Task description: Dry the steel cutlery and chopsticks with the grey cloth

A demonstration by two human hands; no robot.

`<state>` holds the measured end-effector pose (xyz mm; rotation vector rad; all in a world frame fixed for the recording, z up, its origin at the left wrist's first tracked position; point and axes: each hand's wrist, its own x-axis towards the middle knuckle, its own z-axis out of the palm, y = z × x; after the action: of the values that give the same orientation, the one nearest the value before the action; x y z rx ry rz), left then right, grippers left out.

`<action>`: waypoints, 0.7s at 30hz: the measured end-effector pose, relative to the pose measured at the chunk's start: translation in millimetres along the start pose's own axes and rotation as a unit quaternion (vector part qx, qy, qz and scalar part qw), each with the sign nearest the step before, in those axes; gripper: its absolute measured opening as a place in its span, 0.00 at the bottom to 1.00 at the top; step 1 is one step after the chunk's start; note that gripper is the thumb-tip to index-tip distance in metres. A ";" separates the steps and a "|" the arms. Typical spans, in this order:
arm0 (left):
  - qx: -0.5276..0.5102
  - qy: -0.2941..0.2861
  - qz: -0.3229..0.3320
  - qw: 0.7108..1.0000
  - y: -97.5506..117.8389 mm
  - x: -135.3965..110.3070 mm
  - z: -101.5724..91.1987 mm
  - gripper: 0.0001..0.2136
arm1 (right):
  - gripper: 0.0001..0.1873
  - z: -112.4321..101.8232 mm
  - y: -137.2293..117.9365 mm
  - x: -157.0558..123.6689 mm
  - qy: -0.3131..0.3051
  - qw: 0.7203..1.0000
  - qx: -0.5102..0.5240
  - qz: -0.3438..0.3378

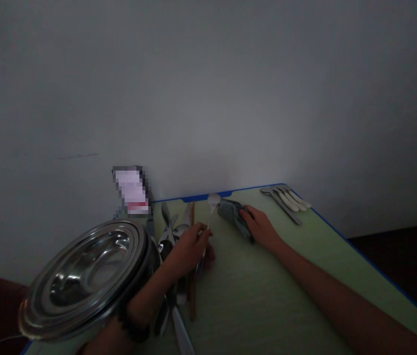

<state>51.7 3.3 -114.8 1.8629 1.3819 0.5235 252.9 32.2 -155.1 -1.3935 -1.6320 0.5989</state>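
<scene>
In the middle of the table, my left hand (193, 249) is closed around the thin handle of a pale spoon (214, 199), its bowl pointing toward the wall. My right hand (262, 227) grips a folded dark grey patterned cloth (235, 214), whose far end is close beside the spoon's bowl. Under and left of my left hand lies a pile of metal cutlery (171, 231), with spoons overlapping one another. A long brown wooden stick (192, 301), perhaps a chopstick, runs along the pile's right side.
Stacked steel basins (119, 224) fill the table's left side. A phone with a blurred screen (132, 190) leans against the wall. Several pale-handled utensils (291, 199) and a metal one (285, 207) lie side by side at the back right. The green table (267, 296) has a blue edge.
</scene>
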 end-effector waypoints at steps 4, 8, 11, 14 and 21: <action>-0.124 0.028 0.001 0.992 -5.6 -5.6 15.3 0.13 | 0.10 -0.6 -1.3 2.0 0.026 0.995 0.094 0.025; -0.199 0.052 0.009 0.979 -10.1 -3.7 18.3 0.15 | 0.09 2.3 6.1 17.4 0.068 0.977 0.187 0.081; -0.233 0.079 0.009 0.969 -11.8 -2.6 16.9 0.15 | 0.10 6.9 10.9 27.5 0.060 0.964 0.236 0.103; -0.253 0.103 0.007 0.962 -12.5 -2.7 16.5 0.14 | 0.11 8.7 11.3 29.5 0.052 0.953 0.280 0.107; -0.274 0.103 0.012 0.956 -14.6 -1.2 16.3 0.13 | 0.18 6.2 7.2 23.9 -0.039 0.909 0.409 0.075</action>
<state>53.4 -1.0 -136.2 1.4007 1.1854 1.0211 251.8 57.8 -156.6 -0.8607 -1.1045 1.2666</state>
